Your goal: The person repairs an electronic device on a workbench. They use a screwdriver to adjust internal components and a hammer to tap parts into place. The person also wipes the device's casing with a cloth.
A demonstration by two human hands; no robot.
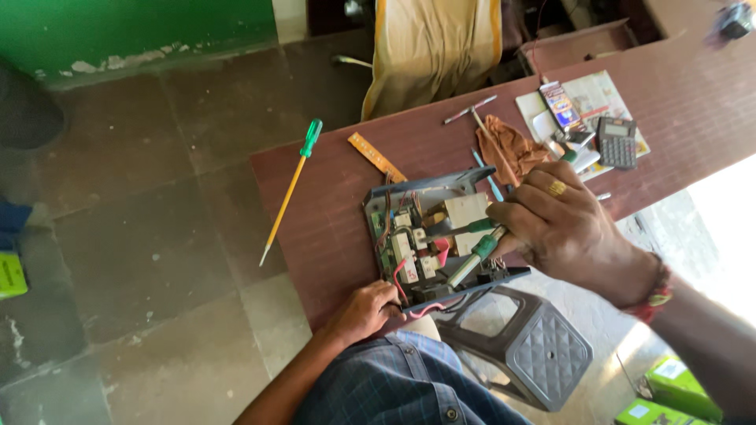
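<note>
Cover's off the gray box (441, 244), wiring exposed, nothing refitted. Right hand (555, 224) clenched around a green-handled tool (476, 252) inside; left hand (364, 311) gripping the box's near edge.

Green boxes (681, 389) on floor; calculator screen (619, 131).
</note>
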